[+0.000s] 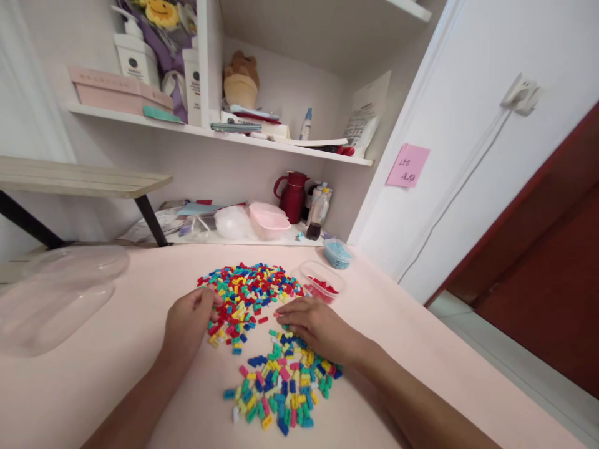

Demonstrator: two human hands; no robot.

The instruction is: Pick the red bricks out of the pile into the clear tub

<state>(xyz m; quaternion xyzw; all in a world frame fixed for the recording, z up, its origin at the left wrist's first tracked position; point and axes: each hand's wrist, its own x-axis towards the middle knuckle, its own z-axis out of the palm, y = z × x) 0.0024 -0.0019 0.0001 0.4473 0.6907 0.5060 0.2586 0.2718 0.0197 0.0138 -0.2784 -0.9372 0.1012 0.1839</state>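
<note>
A large heap of small coloured building bricks [255,284], red, blue, green, yellow and white, lies on the pink tabletop. At its left edge is my left hand [189,315], its fingers curled and pressed together; whatever they may hold is hidden. My right hand [313,321] lies palm down between this heap and a nearer spread of bricks [285,380], its fingers stretched to the left and lowered onto the table, with a few bricks by the fingertips. Few red bricks show in the nearer spread. Beyond my right hand, a clear plastic tub [344,284] contains red bricks [324,287].
Another clear tub [337,254] of light blue pieces stands farther back. Empty clear plastic containers [56,312] lie at the left, near a wooden stand [84,178]. Along the back are a pink bowl [270,219], a dark red jug [293,196] and a bottle [318,215], under a shelf.
</note>
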